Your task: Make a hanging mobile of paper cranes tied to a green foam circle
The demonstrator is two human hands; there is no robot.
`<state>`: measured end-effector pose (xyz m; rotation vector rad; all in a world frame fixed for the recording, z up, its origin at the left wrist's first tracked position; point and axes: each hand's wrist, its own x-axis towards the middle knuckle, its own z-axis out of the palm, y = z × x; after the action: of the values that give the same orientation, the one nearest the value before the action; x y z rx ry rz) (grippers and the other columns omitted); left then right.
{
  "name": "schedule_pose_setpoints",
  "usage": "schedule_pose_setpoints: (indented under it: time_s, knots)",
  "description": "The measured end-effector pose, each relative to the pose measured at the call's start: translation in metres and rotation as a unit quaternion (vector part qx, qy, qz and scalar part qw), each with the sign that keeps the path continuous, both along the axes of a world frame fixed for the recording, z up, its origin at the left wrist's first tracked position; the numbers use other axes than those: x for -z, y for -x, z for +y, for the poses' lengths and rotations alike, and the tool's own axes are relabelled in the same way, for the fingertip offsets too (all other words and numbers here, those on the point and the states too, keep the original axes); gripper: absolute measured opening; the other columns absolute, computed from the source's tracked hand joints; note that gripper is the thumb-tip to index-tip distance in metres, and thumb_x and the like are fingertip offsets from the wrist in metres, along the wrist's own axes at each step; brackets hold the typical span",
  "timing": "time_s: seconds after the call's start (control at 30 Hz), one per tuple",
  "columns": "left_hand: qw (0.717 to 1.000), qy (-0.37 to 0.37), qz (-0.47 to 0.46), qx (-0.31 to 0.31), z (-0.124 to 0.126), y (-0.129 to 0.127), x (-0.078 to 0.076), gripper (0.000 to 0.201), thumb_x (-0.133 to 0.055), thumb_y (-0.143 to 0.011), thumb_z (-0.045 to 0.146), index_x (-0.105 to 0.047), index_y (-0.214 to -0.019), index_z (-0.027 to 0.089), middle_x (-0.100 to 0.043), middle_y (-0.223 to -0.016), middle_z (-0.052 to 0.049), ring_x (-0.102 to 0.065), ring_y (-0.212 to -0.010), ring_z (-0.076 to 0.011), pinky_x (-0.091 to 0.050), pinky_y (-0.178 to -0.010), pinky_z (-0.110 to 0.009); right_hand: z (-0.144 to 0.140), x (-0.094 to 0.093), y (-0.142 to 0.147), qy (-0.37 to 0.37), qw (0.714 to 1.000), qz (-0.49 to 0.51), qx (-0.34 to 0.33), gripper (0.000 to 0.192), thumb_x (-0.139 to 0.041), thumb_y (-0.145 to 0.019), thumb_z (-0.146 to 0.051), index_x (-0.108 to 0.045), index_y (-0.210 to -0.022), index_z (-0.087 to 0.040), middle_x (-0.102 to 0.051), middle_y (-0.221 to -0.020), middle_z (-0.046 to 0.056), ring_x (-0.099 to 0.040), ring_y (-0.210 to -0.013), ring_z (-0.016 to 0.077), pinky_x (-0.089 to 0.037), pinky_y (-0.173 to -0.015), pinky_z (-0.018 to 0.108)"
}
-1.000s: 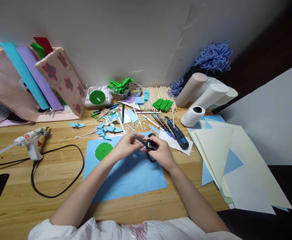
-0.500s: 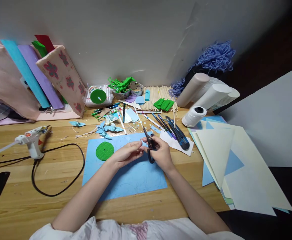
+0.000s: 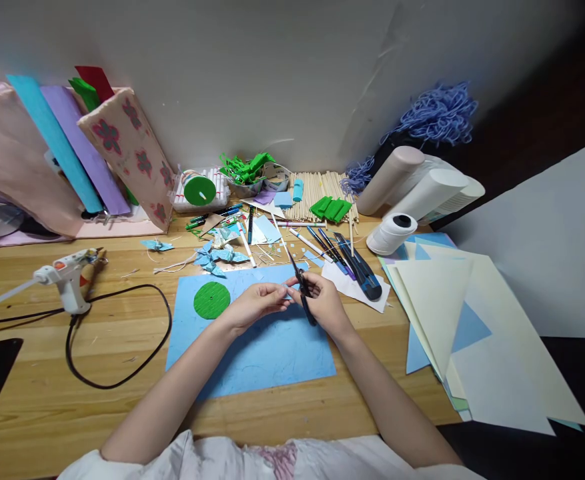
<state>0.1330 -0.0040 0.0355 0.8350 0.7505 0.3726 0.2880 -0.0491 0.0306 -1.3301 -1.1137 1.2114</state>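
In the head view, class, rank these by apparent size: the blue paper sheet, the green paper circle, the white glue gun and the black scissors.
1. Blue paper sheet
2. White glue gun
3. Green paper circle and black scissors: too alike to rank, the scissors partly hidden by the right hand.

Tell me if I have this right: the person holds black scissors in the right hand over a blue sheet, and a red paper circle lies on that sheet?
Not quite. The paper circle is green, not red, as the head view shows. The rest holds: the right hand holds black scissors over the blue sheet, and the circle lies on that sheet.
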Motion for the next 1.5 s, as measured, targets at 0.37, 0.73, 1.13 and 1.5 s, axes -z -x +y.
schedule_pose_setpoints:
  time_s: [0.37,0.73,1.13,1.5]
  knots:
    - [0.837,-0.421,0.327,-0.119,0.012,0.013,0.005,0.026,-0.051,-0.081,0.035,-0.066,-0.093,0.016,-0.066,-0.092,-0.009,-0.059,-0.084,-0.0207,-0.044,-0.075,-0.031,0.003,0.004,-0.003,0.015,0.997,-0.045,0.069,0.023,-0.071,-0.063,-0.033,-0.060,-0.074,-0.016,-0.059,-0.067,0.001,-0.054,-0.062,0.0134,-0.044,-0.058,0.024]
    - [0.764,-0.450,0.455,-0.086,0.027,0.015,0.011,0.014,-0.065,-0.067,0.018,-0.062,-0.081,0.017,-0.066,-0.079,-0.004,-0.058,-0.072,-0.0174,-0.040,-0.063,-0.027,0.003,0.000,-0.005,0.020,0.994,-0.013,0.108,0.026,-0.073,-0.061,-0.034,-0.059,-0.074,-0.016,-0.058,-0.068,0.000,-0.052,-0.062,0.0119,-0.043,-0.060,0.024]
    - [0.969,-0.079,0.091,-0.216,0.005,-0.005,-0.011,0.024,-0.080,-0.049,0.029,-0.069,-0.065,0.016,-0.067,-0.066,-0.001,-0.057,-0.063,-0.0101,-0.041,-0.065,-0.022,0.003,0.010,0.008,0.020,0.971,0.128,0.200,0.025,-0.075,-0.059,-0.028,-0.057,-0.072,-0.016,-0.057,-0.070,-0.002,-0.049,-0.059,0.0086,-0.039,-0.055,0.021]
    - [0.931,0.066,-0.016,-0.358,-0.019,-0.048,0.002,0.031,-0.084,-0.043,0.024,-0.068,-0.067,0.013,-0.067,-0.066,0.001,-0.058,-0.064,-0.0063,-0.042,-0.069,-0.019,0.001,0.013,0.019,0.036,0.902,0.371,0.217,0.023,-0.078,-0.056,-0.018,-0.059,-0.068,-0.016,-0.051,-0.061,-0.006,-0.042,-0.047,0.0018,-0.034,-0.043,0.015]
